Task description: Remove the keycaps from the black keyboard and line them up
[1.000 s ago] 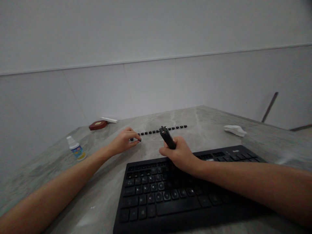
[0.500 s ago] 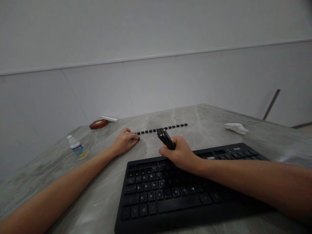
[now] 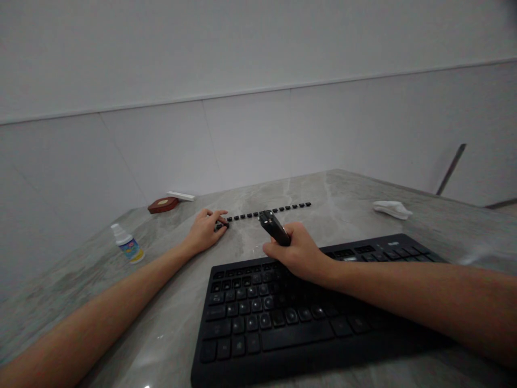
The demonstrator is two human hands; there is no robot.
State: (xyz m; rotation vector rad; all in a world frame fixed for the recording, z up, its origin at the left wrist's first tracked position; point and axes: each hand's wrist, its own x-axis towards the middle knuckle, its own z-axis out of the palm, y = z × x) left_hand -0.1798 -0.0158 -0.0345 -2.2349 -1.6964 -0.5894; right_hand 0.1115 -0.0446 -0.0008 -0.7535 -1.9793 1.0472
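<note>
My left hand (image 3: pixel 204 230) rests on the table, thumb and a fingertip closed around a small black keycap (image 3: pixel 226 226), its index finger stretched out. Another dark keycap (image 3: pixel 218 227) lies partly hidden under those fingers. Just beyond them runs a row of several black keycaps (image 3: pixel 287 208). My right hand (image 3: pixel 302 250) grips a short black handheld tool (image 3: pixel 274 229) with shiny metal at its tip, pointing away from me; its exact kind is unclear. Below that hand and forearm sits a black keyboard (image 3: pixel 297 338), with keys gone from its top rows at the left.
A white spray bottle (image 3: pixel 127 245) with a blue and yellow label stands at the left. Farther back are a reddish-brown case (image 3: pixel 162 205) and a white bar-shaped thing (image 3: pixel 181 196) by the wall. A crumpled white cloth or tissue (image 3: pixel 392 209) lies at the right.
My left hand has shifted slightly left with the keycap, toward the near side of the row's left end, and its index finger has straightened. The right hand holds the tool almost still.
</note>
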